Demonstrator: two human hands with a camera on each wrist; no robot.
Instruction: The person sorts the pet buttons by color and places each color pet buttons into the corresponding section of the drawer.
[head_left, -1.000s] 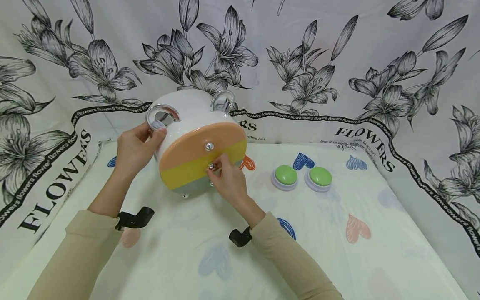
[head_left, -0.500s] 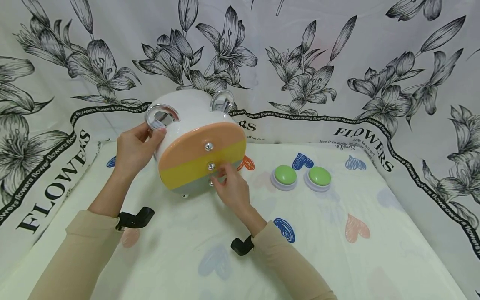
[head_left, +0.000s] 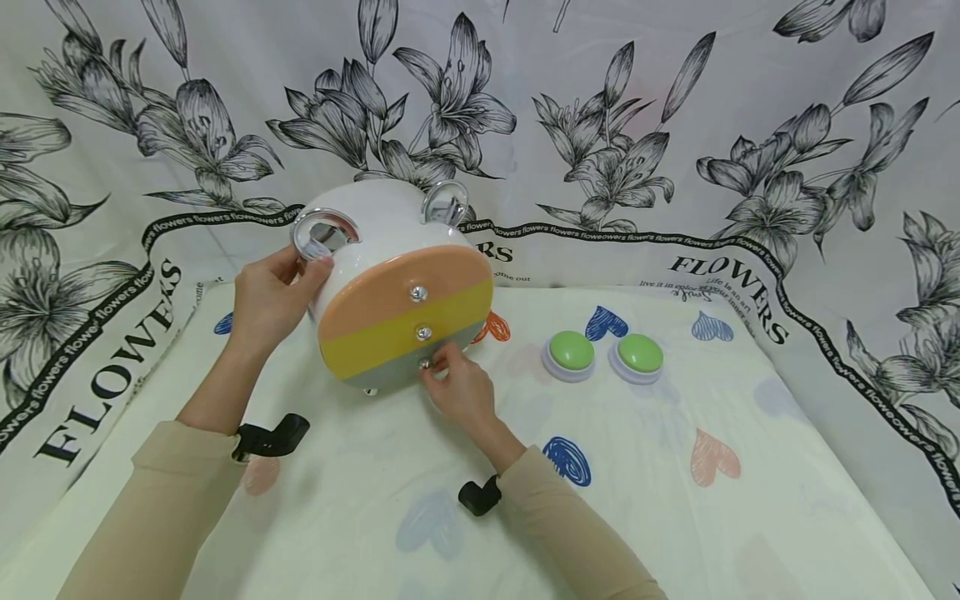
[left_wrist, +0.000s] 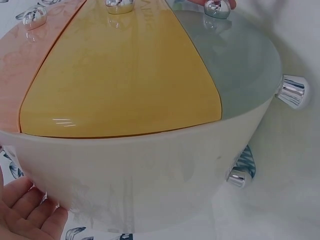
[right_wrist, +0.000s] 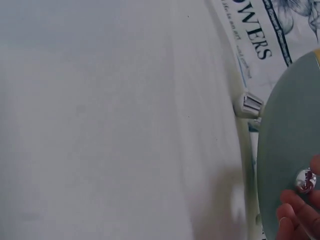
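A small white drawer box (head_left: pixel 378 208) with a rounded front stands on the cloth, turned a little. Its front has an orange drawer (head_left: pixel 375 293), a yellow drawer (head_left: pixel 375 337) and a grey-green drawer (head_left: pixel 390 372), each with a silver knob; the fronts look flush. My left hand (head_left: pixel 266 300) grips the box's upper left side by a round chrome ear (head_left: pixel 324 233), thumb in front. The fingers of my right hand (head_left: pixel 463 390) pinch the lowest knob (head_left: pixel 424 364), on the grey-green drawer. Close up, the right wrist view shows fingertips around that knob (right_wrist: pixel 306 180).
Two green push buttons (head_left: pixel 572 351) (head_left: pixel 639 353) with white bases stand to the right of the box. Heart-printed cloth (head_left: pixel 600 533) covers the table. A flower-printed curtain (head_left: pixel 525 125) hangs behind. Short chrome feet (left_wrist: pixel 294 91) stick out under the box.
My right hand has let go of the middle knob, moved down and taken hold of the lowest one. The left hand and the box have stayed in place.
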